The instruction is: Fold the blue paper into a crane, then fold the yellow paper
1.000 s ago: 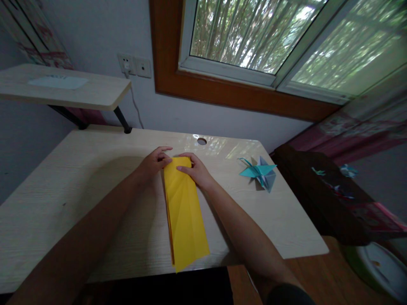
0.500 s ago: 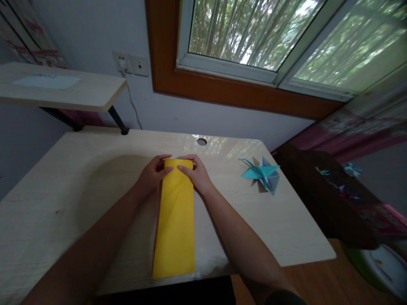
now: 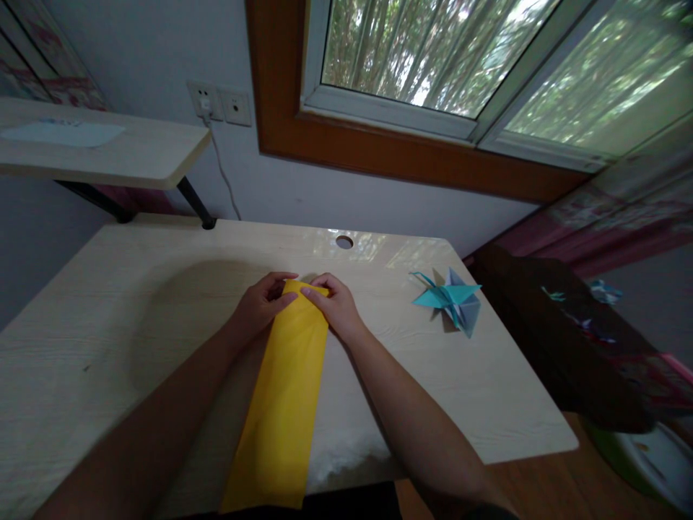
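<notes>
Two bare hands meet at the far end of a long folded strip of yellow paper (image 3: 284, 404) that lies on a pale wood-grain desk (image 3: 108, 325) below a window (image 3: 433, 58). The left hand (image 3: 258, 306) rests at the strip's far left corner, its fingers (image 3: 281, 297) curled inward and closed on the paper's edge, thumb tip over the top face. The right hand (image 3: 336, 309) sits at the far right corner, fingers bent and drawn together, with the forefinger and thumb pressing the paper's top edge; the two hands' fingertips nearly touch over the middle of that edge. Whether the far corners are lifted or pressed flat cannot be told from this angle. The strip runs from the hands back toward the person, angled slightly to the left, and its near end overhangs the desk's front edge between the two forearms.

To the right, well apart from the hands, a teal and blue paper crane (image 3: 449, 300) stands on the desk near its right edge. A round cable hole (image 3: 344, 242) is cut near the desk's far edge, just beyond the hands. A raised shelf (image 3: 135, 155) of the same pale wood stands on black legs at the far left corner, with a wall socket (image 3: 219, 105) and a trailing cable above it.
</notes>
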{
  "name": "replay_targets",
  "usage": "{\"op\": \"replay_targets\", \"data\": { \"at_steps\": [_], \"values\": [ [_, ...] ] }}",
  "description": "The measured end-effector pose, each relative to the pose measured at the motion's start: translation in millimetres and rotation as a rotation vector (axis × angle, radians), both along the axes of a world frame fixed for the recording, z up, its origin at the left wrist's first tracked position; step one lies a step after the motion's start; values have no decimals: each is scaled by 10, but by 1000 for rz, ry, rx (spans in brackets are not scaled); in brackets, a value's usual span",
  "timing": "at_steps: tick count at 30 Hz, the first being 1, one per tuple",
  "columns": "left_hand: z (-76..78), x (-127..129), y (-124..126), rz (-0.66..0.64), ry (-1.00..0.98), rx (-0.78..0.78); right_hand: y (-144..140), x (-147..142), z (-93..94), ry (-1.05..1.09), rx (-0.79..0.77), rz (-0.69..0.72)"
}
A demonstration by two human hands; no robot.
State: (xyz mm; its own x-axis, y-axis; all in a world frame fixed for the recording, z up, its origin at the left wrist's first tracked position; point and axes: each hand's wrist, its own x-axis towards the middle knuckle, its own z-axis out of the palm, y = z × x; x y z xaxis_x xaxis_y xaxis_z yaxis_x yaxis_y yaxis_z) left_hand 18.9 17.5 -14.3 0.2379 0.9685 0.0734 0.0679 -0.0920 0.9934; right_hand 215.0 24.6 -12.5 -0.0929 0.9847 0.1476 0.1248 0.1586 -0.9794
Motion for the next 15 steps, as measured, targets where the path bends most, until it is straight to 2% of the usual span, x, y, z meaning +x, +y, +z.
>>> {"op": "replay_targets", "data": {
  "at_steps": [15],
  "values": [
    [-15,-2,-2,52,79,48,-2,6,-34,9,22,-33]
  ]
}}
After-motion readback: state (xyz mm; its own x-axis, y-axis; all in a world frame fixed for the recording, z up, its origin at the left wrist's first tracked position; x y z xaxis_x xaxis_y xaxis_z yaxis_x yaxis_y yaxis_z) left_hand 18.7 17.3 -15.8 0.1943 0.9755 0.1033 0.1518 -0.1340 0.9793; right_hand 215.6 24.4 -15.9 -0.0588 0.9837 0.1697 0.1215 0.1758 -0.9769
